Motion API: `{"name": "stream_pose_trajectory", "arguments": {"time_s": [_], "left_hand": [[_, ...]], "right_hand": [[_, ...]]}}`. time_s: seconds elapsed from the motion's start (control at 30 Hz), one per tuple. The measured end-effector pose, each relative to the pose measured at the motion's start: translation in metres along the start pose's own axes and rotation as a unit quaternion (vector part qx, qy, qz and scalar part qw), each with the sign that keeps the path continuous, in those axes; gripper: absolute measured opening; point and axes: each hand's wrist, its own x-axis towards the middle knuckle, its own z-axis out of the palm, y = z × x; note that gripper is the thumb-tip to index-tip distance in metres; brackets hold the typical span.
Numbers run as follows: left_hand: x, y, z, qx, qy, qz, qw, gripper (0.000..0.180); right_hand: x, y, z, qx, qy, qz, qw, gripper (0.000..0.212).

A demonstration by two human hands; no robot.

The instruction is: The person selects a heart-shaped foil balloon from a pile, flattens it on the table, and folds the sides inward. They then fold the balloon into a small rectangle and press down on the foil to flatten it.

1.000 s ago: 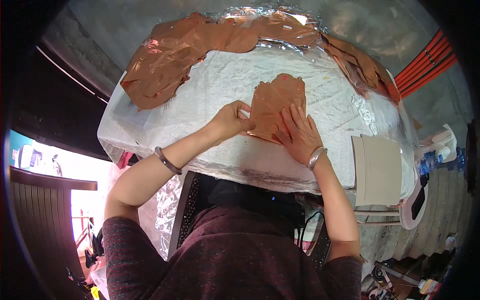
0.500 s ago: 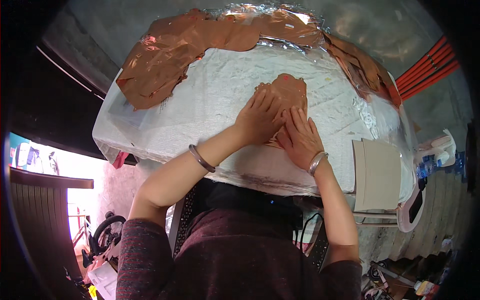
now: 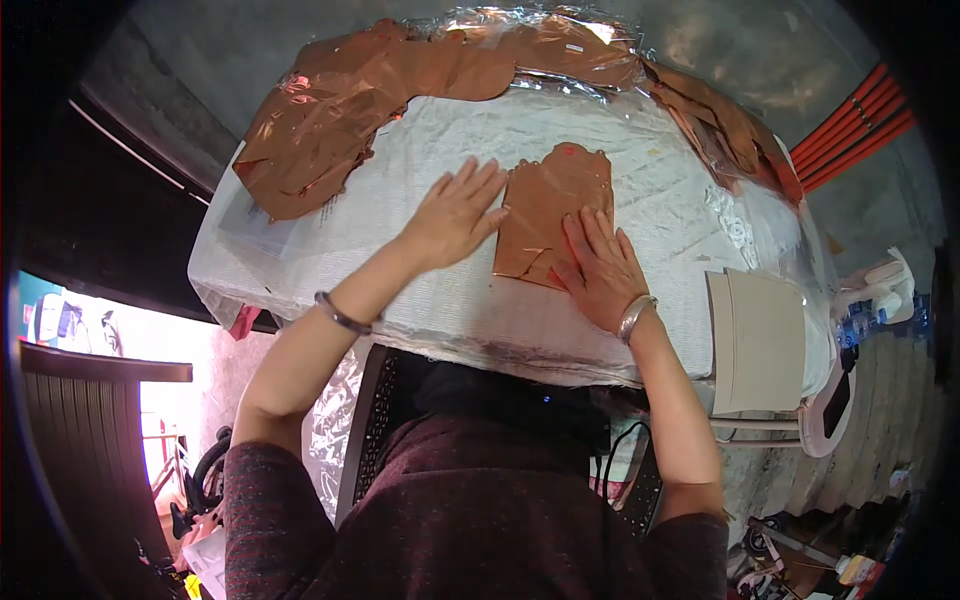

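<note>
A brown packet [image 3: 556, 195] with a scalloped top edge and a clear, shiny plastic cover lies flat on the white cloth-covered table [image 3: 440, 140]. My right hand [image 3: 603, 265] rests on its lower right part with the fingers stretched out, palm down. Just off the packet's left edge is my left hand [image 3: 458, 215], its fingers extended and nothing in it. The left thumb points toward the packet; whether it touches the edge I cannot tell.
More brown plastic-covered packets [image 3: 320, 130] lie along the table's far left and back. Others [image 3: 715, 120] lie at the far right. A beige folded sheet [image 3: 760, 340] sits at the right edge. Orange-red poles [image 3: 855, 125] stand beyond the right side.
My left hand has come off the packet and moved left, uncovering its left side and lower edge. The right hand stays in nearly the same spot on the packet.
</note>
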Motion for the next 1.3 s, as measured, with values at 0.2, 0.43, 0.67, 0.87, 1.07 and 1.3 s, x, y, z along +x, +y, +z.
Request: {"name": "stream_pose_trajectory", "arguments": {"time_s": [0.2, 0.43, 0.67, 0.87, 1.07, 1.3], "left_hand": [[-0.017, 0.029, -0.002, -0.017, -0.03, 0.057, 0.998, 0.056], [-0.016, 0.001, -0.013, -0.144, 0.076, -0.056, 0.985, 0.032], [0.026, -0.007, 0.001, -0.413, -0.022, -0.228, 0.882, 0.019], [0.05, 0.007, -0.006, -0.514, -0.041, -0.302, 0.802, 0.014], [0.063, 0.015, 0.001, -0.425, -0.058, -0.298, 0.853, 0.015], [0.06, 0.009, 0.009, -0.501, -0.038, -0.286, 0.816, 0.013]], "right_hand": [[0.002, 0.003, 0.002, -0.008, 0.007, -0.005, 1.0, 0.062], [-0.001, 0.001, 0.002, 0.006, 0.01, -0.005, 1.0, 0.062], [0.001, -0.003, -0.001, 0.009, 0.008, 0.002, 1.0, 0.062], [0.001, 0.0, 0.002, 0.006, 0.019, 0.006, 1.0, 0.062], [0.001, 0.005, 0.005, 0.014, 0.022, 0.005, 1.0, 0.063], [0.01, 0.034, 0.016, 0.264, 0.239, -0.053, 0.933, 0.056]]}}
